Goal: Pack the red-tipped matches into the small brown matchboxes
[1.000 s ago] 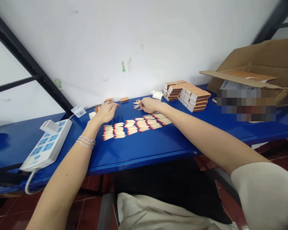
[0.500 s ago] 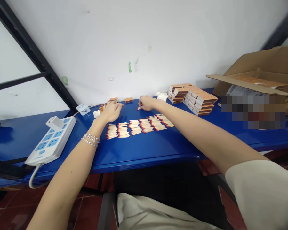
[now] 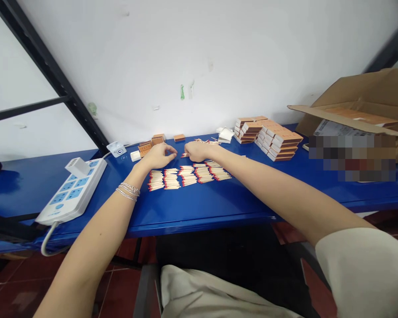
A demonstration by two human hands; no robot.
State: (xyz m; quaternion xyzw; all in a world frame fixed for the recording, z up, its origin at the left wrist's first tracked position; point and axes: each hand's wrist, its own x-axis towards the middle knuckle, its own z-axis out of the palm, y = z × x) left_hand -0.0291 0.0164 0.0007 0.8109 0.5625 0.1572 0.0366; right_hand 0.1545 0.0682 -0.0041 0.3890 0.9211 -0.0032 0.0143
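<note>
On the near side of both hands, pale wooden matches with red heads (image 3: 188, 175) lie in small bundles across a glossy blue tabletop (image 3: 199, 210). Off to the left of the left hand, nearer its forearm, I see a long white power strip with blue sockets (image 3: 74, 193). The left hand (image 3: 156, 156) is loose, thumb and fingers parted, nothing visible in its grasp. Beside it, the right hand (image 3: 198, 151) has its fingers pinched around a few matches, red heads poking out toward the left hand. Just past the left hand sit brown cardboard matchboxes (image 3: 146, 148); behind the right one, a loose heap of matches (image 3: 208, 141). Farther right of that hand rise stacked orange-and-white matchboxes (image 3: 268, 138), then an open brown cardboard carton (image 3: 354, 90).
</note>
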